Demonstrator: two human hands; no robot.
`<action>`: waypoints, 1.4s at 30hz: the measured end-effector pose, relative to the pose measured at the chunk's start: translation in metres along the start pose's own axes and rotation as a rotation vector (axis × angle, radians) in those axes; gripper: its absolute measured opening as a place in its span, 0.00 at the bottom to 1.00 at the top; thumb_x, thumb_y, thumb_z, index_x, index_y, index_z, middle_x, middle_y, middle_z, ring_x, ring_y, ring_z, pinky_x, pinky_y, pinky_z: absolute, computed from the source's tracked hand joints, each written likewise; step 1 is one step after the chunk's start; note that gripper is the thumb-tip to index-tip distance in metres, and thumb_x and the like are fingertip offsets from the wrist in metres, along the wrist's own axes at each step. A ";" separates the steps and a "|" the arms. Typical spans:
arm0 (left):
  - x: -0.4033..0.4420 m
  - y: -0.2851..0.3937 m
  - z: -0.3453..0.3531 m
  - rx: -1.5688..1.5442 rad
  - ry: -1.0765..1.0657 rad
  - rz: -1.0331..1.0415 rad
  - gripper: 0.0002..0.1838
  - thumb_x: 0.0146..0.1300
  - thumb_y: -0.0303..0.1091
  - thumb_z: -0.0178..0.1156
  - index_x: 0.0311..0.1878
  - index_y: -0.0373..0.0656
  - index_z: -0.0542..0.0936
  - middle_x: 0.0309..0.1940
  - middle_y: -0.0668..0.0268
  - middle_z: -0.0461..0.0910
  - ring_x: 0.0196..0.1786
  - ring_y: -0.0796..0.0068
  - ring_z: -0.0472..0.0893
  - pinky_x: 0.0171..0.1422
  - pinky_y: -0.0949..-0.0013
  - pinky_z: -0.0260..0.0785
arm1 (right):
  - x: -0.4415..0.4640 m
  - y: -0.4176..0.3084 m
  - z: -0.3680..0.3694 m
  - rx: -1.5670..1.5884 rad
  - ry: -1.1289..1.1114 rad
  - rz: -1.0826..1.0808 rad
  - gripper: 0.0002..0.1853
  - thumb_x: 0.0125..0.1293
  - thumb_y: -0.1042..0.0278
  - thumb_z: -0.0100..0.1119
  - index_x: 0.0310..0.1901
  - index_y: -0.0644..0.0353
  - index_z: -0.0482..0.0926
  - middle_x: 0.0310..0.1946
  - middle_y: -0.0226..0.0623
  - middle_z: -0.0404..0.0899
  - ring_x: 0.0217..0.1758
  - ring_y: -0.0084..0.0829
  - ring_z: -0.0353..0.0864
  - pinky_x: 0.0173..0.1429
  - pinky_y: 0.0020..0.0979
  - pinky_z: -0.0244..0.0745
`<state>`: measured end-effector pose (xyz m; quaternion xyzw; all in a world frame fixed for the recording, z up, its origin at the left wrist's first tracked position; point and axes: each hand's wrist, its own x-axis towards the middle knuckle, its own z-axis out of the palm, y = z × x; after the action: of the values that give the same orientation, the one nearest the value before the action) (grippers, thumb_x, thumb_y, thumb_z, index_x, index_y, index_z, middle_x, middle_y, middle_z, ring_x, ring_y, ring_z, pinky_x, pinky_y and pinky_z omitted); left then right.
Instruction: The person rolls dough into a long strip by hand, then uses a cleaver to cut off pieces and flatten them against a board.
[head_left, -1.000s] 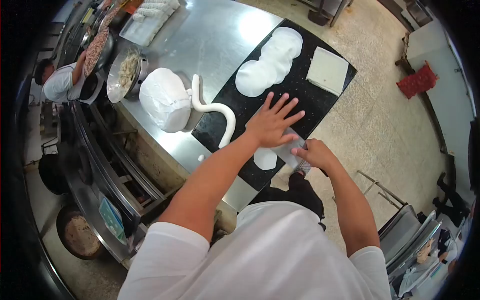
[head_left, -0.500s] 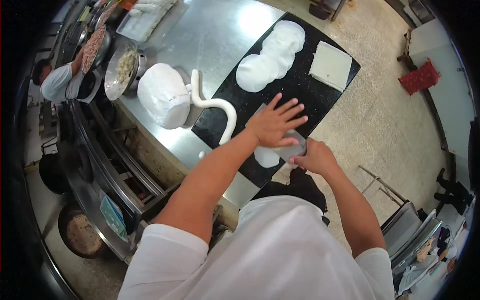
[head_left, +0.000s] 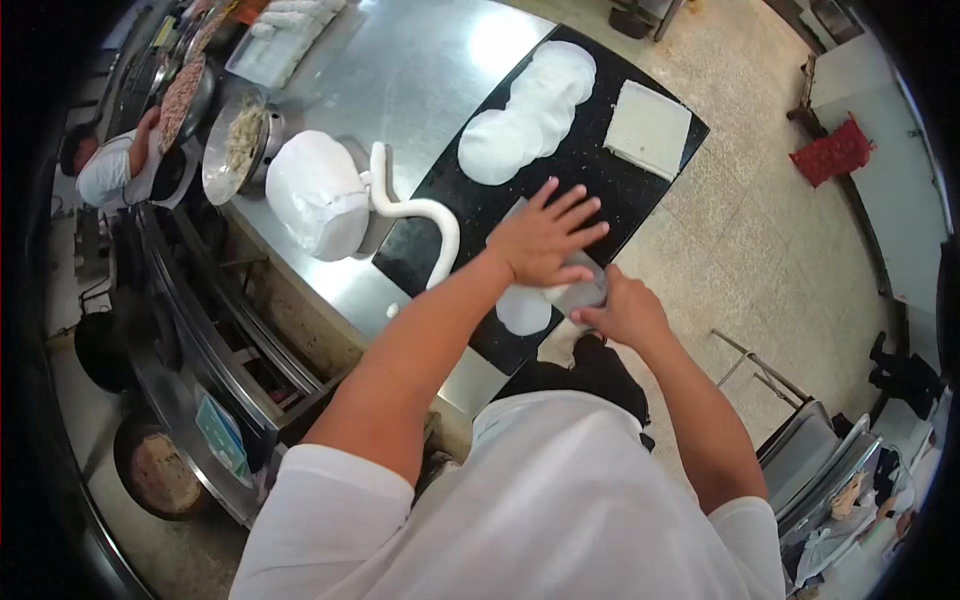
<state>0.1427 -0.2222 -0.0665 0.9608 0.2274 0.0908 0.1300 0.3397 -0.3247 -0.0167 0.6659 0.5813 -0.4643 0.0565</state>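
My left hand [head_left: 540,243] lies flat with fingers spread, pressing on the broad grey blade of what looks like a cleaver [head_left: 588,290]. My right hand [head_left: 630,314] is closed around the cleaver's near right end; its handle is hidden in my grip. A thin white dough round [head_left: 523,312] shows beside the blade, partly covered by the blade and left hand. To the left, a curved dough rope [head_left: 446,228] crosses the edge of the black board [head_left: 440,185]. Several overlapping dough rounds [head_left: 525,125] lie farther up on the board.
A large covered white lump [head_left: 318,195] sits on the steel table [head_left: 400,80], near a bowl of pale filling [head_left: 245,140]. A square white stack [head_left: 648,130] lies at the board's far right corner. Another person [head_left: 112,168] stands at left, beside a bowl of pink filling [head_left: 182,98].
The whole view has shifted slightly, so the board and dough appear a little farther left. Both hands keep nearly the same hold on the cleaver.
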 end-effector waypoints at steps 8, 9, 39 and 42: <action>-0.028 0.073 0.029 -0.142 -0.125 0.139 0.38 0.65 0.69 0.55 0.73 0.57 0.75 0.76 0.59 0.68 0.82 0.48 0.58 0.83 0.31 0.38 | -0.063 0.045 0.073 0.190 0.010 0.023 0.39 0.53 0.51 0.80 0.58 0.65 0.71 0.39 0.55 0.88 0.46 0.56 0.89 0.52 0.49 0.81; -0.014 0.061 0.018 -0.084 -0.110 0.084 0.38 0.65 0.69 0.55 0.72 0.58 0.75 0.76 0.59 0.69 0.82 0.49 0.60 0.83 0.32 0.39 | -0.051 0.030 0.045 0.106 -0.008 0.064 0.38 0.54 0.50 0.80 0.58 0.65 0.71 0.40 0.56 0.87 0.47 0.56 0.88 0.52 0.50 0.81; -0.021 0.060 0.021 -0.093 -0.074 0.123 0.40 0.62 0.70 0.59 0.73 0.58 0.74 0.79 0.60 0.64 0.83 0.52 0.57 0.83 0.33 0.40 | -0.053 0.040 0.071 0.223 0.107 0.032 0.37 0.55 0.50 0.79 0.59 0.65 0.74 0.39 0.57 0.87 0.46 0.56 0.88 0.48 0.51 0.81; 0.027 0.024 0.012 0.050 0.052 0.163 0.41 0.61 0.70 0.59 0.73 0.58 0.75 0.77 0.60 0.67 0.82 0.52 0.60 0.83 0.33 0.40 | -0.018 0.034 0.013 0.082 0.125 0.012 0.34 0.57 0.50 0.77 0.56 0.65 0.72 0.36 0.57 0.87 0.45 0.56 0.88 0.48 0.51 0.81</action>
<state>0.1795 -0.2326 -0.0677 0.9764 0.1538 0.1201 0.0922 0.3626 -0.3567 -0.0271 0.6989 0.5600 -0.4448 -0.0045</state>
